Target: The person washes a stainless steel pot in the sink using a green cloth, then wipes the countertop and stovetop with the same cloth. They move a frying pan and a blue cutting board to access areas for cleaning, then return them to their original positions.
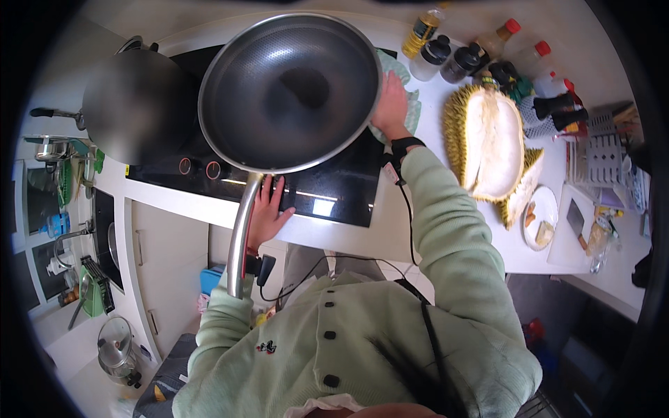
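Note:
A large frying pan (292, 94) with a honeycomb-patterned inside and a steel handle is over the black glass hob (334, 198). My left hand (269, 211) is spread on the hob's front edge, fingers apart and holding nothing, just right of the pan handle. Beyond the pan's right rim, my right hand (391, 104) presses on a pale green patterned cloth (412, 112) at the hob's right end. The pan hides part of the cloth and hob. A black cable (410, 224) hangs from the right wrist.
An opened durian husk (494, 141) lies right of the right arm, near a plate (555, 209) with food pieces. A knife (576, 217) rests on a white cutting board (562, 251). Bottles (422, 31) and jars line the back. A blurred dark round shape (138, 104) is at left.

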Demonstrator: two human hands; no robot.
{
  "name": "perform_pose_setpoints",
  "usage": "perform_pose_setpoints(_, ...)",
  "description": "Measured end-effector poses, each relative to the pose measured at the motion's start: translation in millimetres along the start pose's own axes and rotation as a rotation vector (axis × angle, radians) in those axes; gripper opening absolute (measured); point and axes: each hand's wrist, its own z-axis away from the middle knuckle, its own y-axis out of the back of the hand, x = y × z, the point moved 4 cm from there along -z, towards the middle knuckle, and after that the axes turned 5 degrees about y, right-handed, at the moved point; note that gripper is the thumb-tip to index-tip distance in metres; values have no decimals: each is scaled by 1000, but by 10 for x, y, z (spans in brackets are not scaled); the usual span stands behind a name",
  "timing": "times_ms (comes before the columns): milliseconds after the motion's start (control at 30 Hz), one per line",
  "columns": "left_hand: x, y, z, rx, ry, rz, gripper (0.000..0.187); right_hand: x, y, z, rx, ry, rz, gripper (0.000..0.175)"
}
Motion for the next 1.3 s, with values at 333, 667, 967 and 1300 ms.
perform_pose_setpoints(333, -50, -114, 11, 60, -25, 134, 69, -626, 606, 1608, -218, 160, -89, 69)
perform_pose_setpoints(667, -63, -121, 37, 118, -63, 143, 67, -502, 1125, 2416, -608, 327, -114, 74)
perform_pose_setpoints(967, -40, -44, 51, 225, -53, -49, 66, 100, 652, 1534, -145, -5, 30, 60)
perform_pose_setpoints(1300, -33, -38, 64, 158, -39, 109, 65, -596, 365, 1319, -87, 77, 33, 63)
